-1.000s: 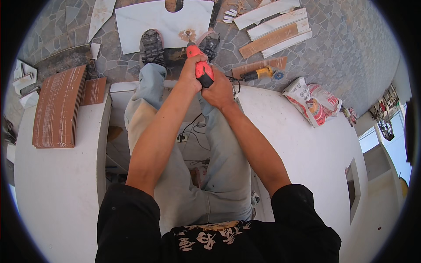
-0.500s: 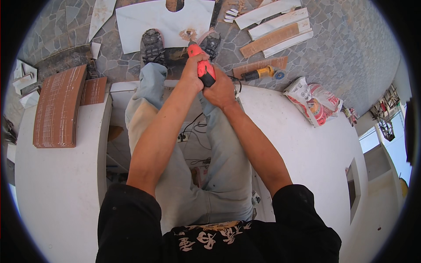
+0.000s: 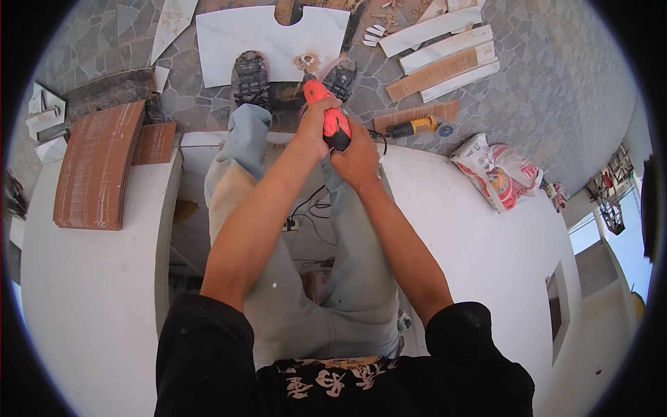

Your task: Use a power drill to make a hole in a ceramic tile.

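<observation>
As left hand and right hand clasp a rounded red power tool, dust seemingly powders white tile.

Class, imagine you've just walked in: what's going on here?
A person's left hand and right hand both grip a red power tool. Its tip points at a dusty patch near the edge of a white slab; whether it touches is hard to tell. A yellow grinder lies unheld to the right.
</observation>
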Motion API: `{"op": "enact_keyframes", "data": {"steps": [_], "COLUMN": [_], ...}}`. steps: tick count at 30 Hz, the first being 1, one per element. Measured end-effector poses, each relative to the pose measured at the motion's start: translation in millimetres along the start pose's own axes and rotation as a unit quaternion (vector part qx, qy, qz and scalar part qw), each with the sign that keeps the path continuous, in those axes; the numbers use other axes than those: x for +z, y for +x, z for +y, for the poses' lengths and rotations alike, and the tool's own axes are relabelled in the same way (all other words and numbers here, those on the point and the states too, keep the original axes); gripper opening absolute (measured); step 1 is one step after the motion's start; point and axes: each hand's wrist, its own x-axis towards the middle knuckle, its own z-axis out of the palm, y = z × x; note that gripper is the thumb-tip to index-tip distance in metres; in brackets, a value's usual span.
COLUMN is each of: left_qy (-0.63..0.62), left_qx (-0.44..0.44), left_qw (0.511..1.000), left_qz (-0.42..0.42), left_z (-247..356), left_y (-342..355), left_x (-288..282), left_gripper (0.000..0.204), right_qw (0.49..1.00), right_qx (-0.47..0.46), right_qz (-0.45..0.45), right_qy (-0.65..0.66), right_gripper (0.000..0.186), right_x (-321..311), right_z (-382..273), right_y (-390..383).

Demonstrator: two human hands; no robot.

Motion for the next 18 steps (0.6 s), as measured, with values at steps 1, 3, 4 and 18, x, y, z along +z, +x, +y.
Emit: {"op": "enact_keyframes", "data": {"steps": [1, 3, 4, 18], "left_qy": [0.009, 0.02, 0.018, -0.005], "left_qx": [0.011, 0.003, 0.005, -0.011], "left_qw": [1.0, 1.0, 1.0, 1.0], "left_qz": [-0.015, -0.011, -0.02, -0.019], "left_z": [-2.3, -1.9, -1.9, 4.4], "left_y": [-1.5, 1.9, 4.1, 22.6], "left_x": [2.3, 5.5, 4.9, -4.5], "left_gripper": [0.021, 0.021, 0.022, 0.024], "right_qw": [1.0, 0.999, 0.999, 1.0], "right_qx": [-0.005, -0.01, -0.016, 0.0], "right_qz": [0.021, 0.034, 0.048, 0.03], "right_qy": [0.016, 0.014, 0.013, 0.003], "right_gripper": [0.072, 0.072, 0.072, 0.07], "right_x": [-1.4, -2.7, -3.1, 5.7], "right_z": [0.2, -0.4, -1.4, -1.5], "right_y": [-2.2, -0.1, 0.7, 9.2]}}
